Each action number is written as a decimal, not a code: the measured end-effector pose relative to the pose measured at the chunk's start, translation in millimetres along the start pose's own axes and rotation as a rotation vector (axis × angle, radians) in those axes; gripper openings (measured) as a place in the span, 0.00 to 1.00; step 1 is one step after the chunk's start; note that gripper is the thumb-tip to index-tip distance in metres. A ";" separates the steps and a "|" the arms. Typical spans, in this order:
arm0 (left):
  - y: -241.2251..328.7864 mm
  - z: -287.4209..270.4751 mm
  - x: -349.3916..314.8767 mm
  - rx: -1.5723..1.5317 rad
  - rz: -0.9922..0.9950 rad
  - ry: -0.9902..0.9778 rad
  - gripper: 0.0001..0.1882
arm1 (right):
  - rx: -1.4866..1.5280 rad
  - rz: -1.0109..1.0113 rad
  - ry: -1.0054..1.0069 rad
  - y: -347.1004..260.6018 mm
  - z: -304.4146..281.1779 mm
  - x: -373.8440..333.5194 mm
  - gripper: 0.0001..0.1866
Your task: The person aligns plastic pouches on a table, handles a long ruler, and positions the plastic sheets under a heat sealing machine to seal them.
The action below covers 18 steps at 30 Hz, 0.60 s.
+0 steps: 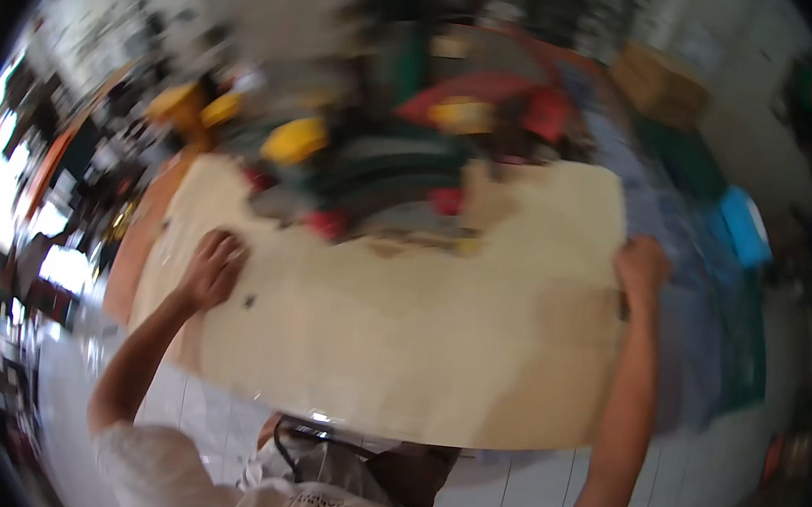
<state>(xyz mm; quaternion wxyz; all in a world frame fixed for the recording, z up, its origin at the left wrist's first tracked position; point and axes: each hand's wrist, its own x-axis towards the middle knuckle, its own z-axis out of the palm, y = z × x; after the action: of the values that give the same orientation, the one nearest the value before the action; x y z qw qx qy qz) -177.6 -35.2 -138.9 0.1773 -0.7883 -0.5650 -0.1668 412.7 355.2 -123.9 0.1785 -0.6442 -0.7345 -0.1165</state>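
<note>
A large pale wooden board (398, 340) with rounded corners spreads out in front of me. My right hand (642, 264) is closed at its right edge, the fingers partly hidden. On the left part of the board lies my left hand (215, 266), its fingers curled in; whether anything small is inside them is hidden. Against the far middle of the board stands a dark green machine (389, 170) with red and yellow parts, smeared by motion. A small dark spot (248, 301) shows on the board beside my left hand.
Blue-grey sheeting (684, 326) lies along the board's right side. A cardboard box (660, 85) and a bright blue object (744, 228) are at the far right. Blurred clutter fills the left, and white floor tiles (535, 487) show below the near edge.
</note>
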 end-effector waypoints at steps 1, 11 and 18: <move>13.4 -7.6 19.7 -0.073 -0.103 -0.045 0.14 | -0.023 0.061 -0.116 3.9 -17.5 12.7 0.14; 52.5 -3.8 46.8 0.164 -0.455 -0.193 0.11 | 0.227 0.292 -0.126 100.3 -12.2 124.8 0.15; 95.1 -31.9 32.8 0.242 -0.736 -0.234 0.12 | 0.175 0.218 -0.082 158.2 55.8 235.3 0.14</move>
<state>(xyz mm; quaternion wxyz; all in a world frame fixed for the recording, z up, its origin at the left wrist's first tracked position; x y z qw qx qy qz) -79.2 -51.3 -104.2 0.1317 -0.5203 -0.8416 -0.0609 537.8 613.1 -86.9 0.2153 -0.7063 -0.6743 -0.0055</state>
